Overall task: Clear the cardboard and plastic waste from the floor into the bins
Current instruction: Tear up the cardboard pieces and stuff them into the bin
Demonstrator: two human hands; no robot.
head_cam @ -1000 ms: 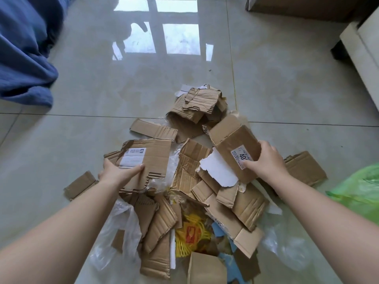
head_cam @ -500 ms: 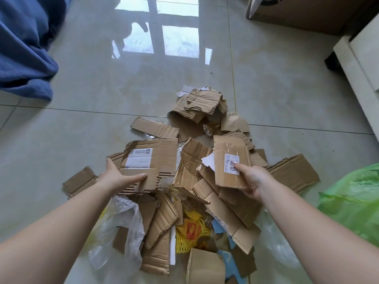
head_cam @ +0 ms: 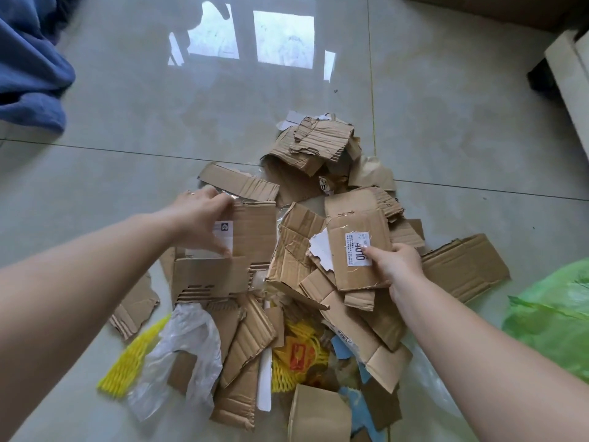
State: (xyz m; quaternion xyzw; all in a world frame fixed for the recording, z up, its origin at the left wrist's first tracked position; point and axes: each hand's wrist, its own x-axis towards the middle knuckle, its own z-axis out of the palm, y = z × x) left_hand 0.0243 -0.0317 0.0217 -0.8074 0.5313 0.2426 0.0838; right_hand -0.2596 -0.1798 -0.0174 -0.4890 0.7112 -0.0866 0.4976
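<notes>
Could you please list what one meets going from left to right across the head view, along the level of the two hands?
left hand → labelled cardboard sheet → cardboard piece with the 4010 sticker → right hand → flat cardboard flap → green plastic bag

I see open floor ahead and to the left of the cardboard heap, wide enough to reach around. On my right, the green plastic bag crowds the heap's edge. Near me, a clear plastic bag and yellow foam netting block the low approach. Blue cloth closes the far-left corner, pale furniture the far right.
</notes>
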